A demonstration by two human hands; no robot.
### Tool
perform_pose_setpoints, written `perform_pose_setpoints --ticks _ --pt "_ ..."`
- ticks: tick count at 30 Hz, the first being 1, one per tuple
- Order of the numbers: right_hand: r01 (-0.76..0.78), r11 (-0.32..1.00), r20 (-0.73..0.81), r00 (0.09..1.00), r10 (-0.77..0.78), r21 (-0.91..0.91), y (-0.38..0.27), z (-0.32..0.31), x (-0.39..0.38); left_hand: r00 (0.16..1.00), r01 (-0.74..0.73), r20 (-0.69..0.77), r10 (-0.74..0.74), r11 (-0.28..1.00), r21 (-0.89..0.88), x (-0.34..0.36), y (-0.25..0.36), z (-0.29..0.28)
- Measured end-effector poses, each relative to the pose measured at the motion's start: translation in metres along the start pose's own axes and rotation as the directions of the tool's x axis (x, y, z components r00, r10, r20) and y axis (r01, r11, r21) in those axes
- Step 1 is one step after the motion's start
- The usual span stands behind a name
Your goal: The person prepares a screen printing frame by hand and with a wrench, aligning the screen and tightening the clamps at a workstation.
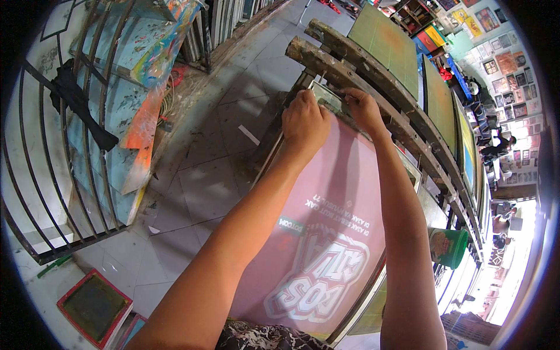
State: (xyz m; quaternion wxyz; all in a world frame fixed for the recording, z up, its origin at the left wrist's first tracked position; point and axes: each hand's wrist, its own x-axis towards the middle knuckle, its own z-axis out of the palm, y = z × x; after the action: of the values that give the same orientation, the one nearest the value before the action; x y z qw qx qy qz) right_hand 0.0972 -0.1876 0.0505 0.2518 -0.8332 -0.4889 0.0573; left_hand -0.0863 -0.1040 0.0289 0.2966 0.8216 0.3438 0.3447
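Pink panel (332, 175) beneath outstretched arms (224, 248); left hand (305, 121) and right hand (365, 112) grip its frame (330, 99).

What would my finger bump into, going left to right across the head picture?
Black cloth → white strip → left hand → right hand → green tub.
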Motion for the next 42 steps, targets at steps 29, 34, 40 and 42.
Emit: perform_pose_setpoints --ticks 29,34,40,42 --pt "0.404 0.439 0.527 0.825 0.205 -0.803 -0.159 -0.015 0.09 0.998 -0.053 -0.034 0.057 0.991 0.121 0.0 -0.001 0.006" --pt "0.277 0.626 0.34 0.94 -0.02 -0.729 -0.098 -0.061 0.069 1.0 -0.003 0.007 0.003 0.995 0.099 -0.002 0.007 -0.001" --pt "0.088 0.93 0.152 0.988 -0.035 -0.357 -0.036 -0.048 0.018 1.0 0.016 0.004 -0.017 0.995 0.098 0.0 0.002 0.0" --pt "0.026 0.964 0.092 0.996 -0.002 -0.265 0.0 -0.029 0.01 0.999 0.011 0.038 -0.014 0.997 0.073 -0.001 0.011 0.003"
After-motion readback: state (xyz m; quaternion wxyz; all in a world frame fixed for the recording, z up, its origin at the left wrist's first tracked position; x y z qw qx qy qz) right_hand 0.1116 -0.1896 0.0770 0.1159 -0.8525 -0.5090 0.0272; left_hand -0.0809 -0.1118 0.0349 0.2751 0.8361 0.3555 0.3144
